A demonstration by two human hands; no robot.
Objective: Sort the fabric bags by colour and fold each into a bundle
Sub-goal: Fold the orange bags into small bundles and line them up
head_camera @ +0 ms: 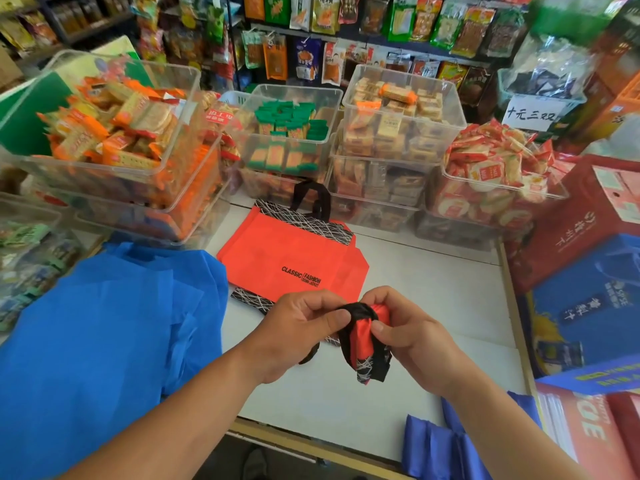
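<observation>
Pinching a rolled-up red bundle (360,341) from both sides, the person has it just above the near-middle of the white table (433,299). The left hand (294,330) has its thumb and fingers clamped on the black strap over the bundle's top. The right hand (419,341) curls round the red side with its thumb pressed into the fabric. Can't really tell if that strap is tied or just looped, since the fingers cover it.

Right behind the hands a flat red bag (291,254) lies with its black handles pointing at the bins, and the left hand hides its near edge. A heap of blue bags (104,323) hangs over the table's left edge and butts up against the red bag's left side. Folded blue bundles (433,448) sit at the near right corner by the front edge.

Free tabletop is pretty much the stretch right of the flat bag and the strip in front of the hands. It's hemmed in by clear snack bins (298,87) at the back and stacked cartons (571,237) on the right.
</observation>
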